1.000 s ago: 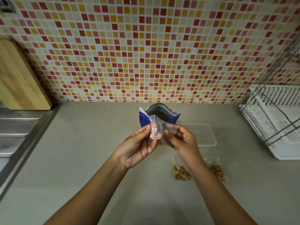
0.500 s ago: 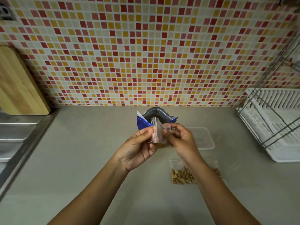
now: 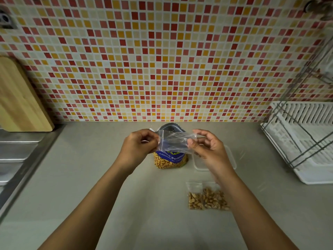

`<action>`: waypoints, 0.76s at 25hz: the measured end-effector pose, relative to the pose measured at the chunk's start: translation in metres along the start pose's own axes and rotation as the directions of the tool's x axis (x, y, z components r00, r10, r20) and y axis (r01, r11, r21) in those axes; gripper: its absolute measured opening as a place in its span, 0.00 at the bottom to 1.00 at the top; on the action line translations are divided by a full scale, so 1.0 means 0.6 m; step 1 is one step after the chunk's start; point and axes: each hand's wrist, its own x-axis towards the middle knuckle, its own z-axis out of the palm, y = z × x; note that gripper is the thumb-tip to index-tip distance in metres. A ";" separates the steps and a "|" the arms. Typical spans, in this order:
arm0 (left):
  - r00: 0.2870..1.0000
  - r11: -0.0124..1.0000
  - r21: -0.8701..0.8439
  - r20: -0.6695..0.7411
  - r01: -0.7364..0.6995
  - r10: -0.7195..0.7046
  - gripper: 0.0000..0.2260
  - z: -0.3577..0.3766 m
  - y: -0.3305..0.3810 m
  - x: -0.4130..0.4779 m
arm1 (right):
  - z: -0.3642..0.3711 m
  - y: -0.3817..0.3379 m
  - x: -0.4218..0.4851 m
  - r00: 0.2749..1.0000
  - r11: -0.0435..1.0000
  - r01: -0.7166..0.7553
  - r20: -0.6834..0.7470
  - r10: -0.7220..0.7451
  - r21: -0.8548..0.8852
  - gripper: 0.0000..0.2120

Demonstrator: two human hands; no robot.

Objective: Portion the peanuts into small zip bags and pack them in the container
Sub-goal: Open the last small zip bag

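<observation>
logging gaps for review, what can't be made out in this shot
- Head view: clear container mostly hidden behind the right hand; contents unknown.
- Peanut bag label partly covered by the small zip bag.
- Filled zip bags: seals too small to judge.
- Zip bag's mouth, open or shut: unclear.

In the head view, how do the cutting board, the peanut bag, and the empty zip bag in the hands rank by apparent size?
1. Cutting board, clearly largest, though cut off at the frame edge.
2. Peanut bag and empty zip bag look similar; the held bag hides part of the peanut bag, so no ranking.
</observation>
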 end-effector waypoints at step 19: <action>1.000 0.979 0.202 0.007 -0.005 0.004 0.05 0.019 0.039 0.029 | 0.019 0.010 0.056 0.758 0.119 0.575 0.473 -0.448 -0.809 0.39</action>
